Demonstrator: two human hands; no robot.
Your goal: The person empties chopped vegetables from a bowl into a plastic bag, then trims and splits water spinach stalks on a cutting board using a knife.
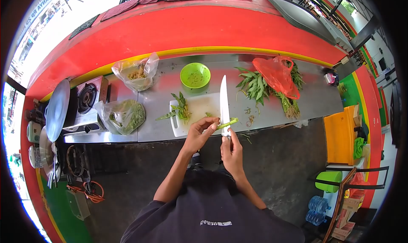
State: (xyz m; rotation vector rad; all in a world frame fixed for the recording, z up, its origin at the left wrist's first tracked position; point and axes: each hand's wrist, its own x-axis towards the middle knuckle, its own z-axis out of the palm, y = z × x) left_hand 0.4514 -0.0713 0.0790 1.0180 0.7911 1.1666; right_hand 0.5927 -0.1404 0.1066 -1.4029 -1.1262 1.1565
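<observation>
My left hand (201, 133) pinches a pale green vegetable stalk (228, 123) over the near edge of the white cutting board (205, 102). Wrapped round the handle of a large kitchen knife (224, 99) is my right hand (232, 154). The blade points away from me, and the stalk lies across it close to the handle. Cut leafy greens (181, 108) rest on the board's left side, some hanging past its edge. Just beyond the board stands a green bowl (195, 76) with small green bits inside. Short trimmings (251, 119) lie to the right of the knife.
A bundle of leafy greens (256, 85) lies at right, partly under a red plastic bag (278, 77). Two clear bags, one of chopped greens (127, 117) and one of brownish food (137, 73), sit at left near a gas stove (87, 99). A red wall (191, 30) borders the counter.
</observation>
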